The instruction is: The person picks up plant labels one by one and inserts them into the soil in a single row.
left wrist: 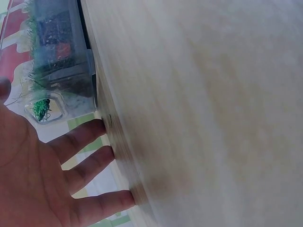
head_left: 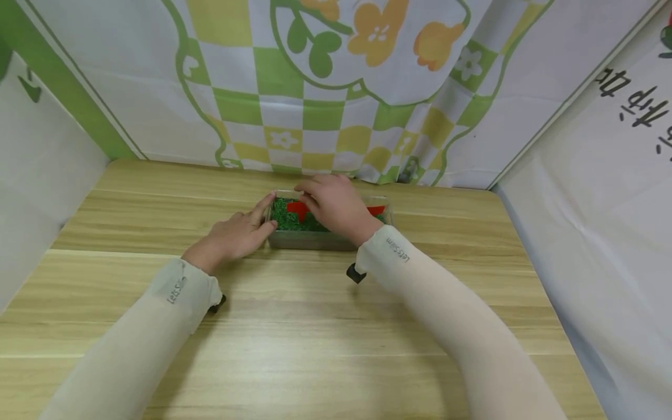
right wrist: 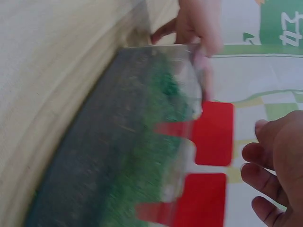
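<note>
A clear rectangular box (head_left: pixel 315 240) stands on the table near the curtain. Green grass-like shreds (head_left: pixel 282 220) fill its upper part, above a dark grey layer (right wrist: pixel 94 127). Red T-shaped pieces (right wrist: pixel 215 135) stand upright in the green, their broad heads above the rim. My left hand (head_left: pixel 238 233) is at the box's left end, thumb and index finger at its corners. The other fingers are straight and spread in the left wrist view. Above the box is my right hand (head_left: pixel 336 207), fingers loosely bent beside the red heads, with nothing visible in them.
The wooden table (head_left: pixel 294 338) extends toward me and to both sides. Directly behind the box hangs a green and yellow checked curtain (head_left: pixel 325 111). White cloth (head_left: pixel 588 192) with black writing hangs at the right, and more cloth closes off the left.
</note>
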`<state>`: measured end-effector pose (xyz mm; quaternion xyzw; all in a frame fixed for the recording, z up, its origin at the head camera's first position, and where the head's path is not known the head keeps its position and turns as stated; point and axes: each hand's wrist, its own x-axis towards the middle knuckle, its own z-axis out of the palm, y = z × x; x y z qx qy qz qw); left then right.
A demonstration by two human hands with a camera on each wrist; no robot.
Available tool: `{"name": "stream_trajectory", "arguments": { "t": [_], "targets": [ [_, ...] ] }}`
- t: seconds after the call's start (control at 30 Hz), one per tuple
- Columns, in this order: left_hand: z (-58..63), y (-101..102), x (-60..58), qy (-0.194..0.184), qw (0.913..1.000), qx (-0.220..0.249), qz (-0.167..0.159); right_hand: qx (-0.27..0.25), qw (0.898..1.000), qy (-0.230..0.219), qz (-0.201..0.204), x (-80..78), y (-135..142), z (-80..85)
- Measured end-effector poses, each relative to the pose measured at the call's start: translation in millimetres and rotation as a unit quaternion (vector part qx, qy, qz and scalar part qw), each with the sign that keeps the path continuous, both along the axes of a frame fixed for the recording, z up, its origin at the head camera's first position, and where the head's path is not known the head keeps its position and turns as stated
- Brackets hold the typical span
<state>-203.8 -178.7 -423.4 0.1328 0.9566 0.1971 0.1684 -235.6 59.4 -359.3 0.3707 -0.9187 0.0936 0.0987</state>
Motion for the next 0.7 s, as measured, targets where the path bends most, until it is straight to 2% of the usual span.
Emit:
{"name": "stream_trajectory", "arguments": {
  "t": [0.17, 0.27, 0.4, 0.57, 0.7],
  "targets": [
    [-0.3, 0, -2.3, -0.003, 1.0000, 0.008, 0.000, -0.043, 0.999, 0.018, -0.008, -0.9, 17, 15.0],
    [0.6, -1, -2.3, -0.006, 0.9999, 0.014, -0.002, -0.077, 0.996, 0.028, -0.017, -2.0, 34, 18.1],
    [1.7, -4, -1.5, -0.009, 0.9998, 0.020, -0.002, -0.106, 0.993, 0.041, -0.032, -2.8, 60, 14.7],
    [-1.1, -11, 0.5, -0.004, 0.9999, 0.014, 0.000, -0.125, 0.990, 0.045, -0.054, -1.6, 90, 2.1],
    [-2.8, -14, 2.8, 0.002, 1.0000, 0.009, -0.003, -0.148, 0.986, 0.059, -0.056, -1.2, 111, -7.4]
  ]
}}
